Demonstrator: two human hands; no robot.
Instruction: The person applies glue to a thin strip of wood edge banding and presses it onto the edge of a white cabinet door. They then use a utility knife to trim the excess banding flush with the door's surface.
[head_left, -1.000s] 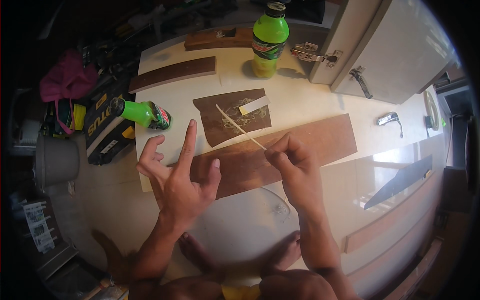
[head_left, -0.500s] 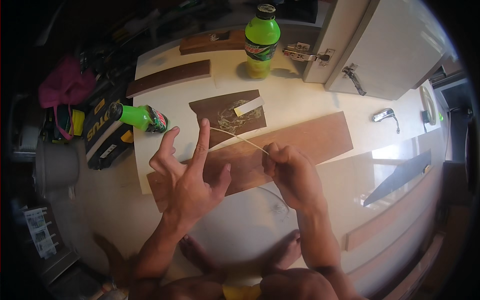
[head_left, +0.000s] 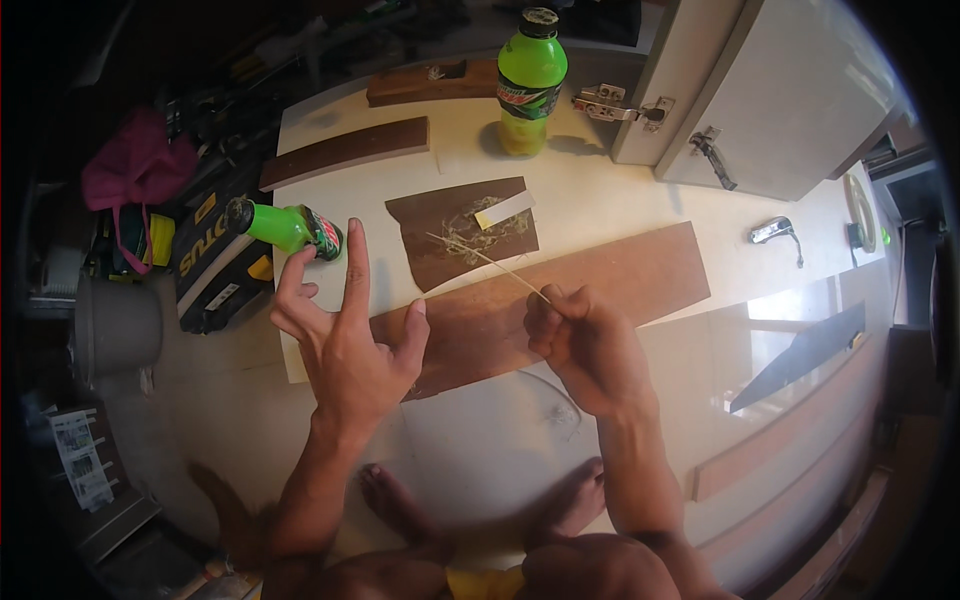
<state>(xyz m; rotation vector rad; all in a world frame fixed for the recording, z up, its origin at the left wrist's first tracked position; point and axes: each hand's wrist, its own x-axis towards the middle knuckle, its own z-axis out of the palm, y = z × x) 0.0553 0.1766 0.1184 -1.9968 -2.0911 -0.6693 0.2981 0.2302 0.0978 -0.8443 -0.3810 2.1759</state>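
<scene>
My right hand (head_left: 580,340) pinches one end of a thin, pale strip (head_left: 500,269). The strip's free end slants up and left across a dark brown sheet (head_left: 425,265) that has fine pale shavings on it. On those shavings lies a small flat white piece with a yellowish end (head_left: 507,209). My left hand (head_left: 360,355) is held up over the left end of a long brown board (head_left: 620,280), holding nothing. Its index finger points up, the thumb stands out to the side, and the other fingers are partly bent.
A green bottle (head_left: 532,65) stands at the back, and another green bottle (head_left: 285,228) leans at the table's left edge. Two dark wood pieces (head_left: 345,153) (head_left: 440,84) lie behind the sheet. A hinged white door panel (head_left: 790,100), a metal hinge (head_left: 770,231) and a saw (head_left: 800,360) are at right.
My left hand has moved left, away from the strip's tip, which was at its index finger. The strip now reaches freely over the brown sheet. My right hand keeps hold, barely shifted.
</scene>
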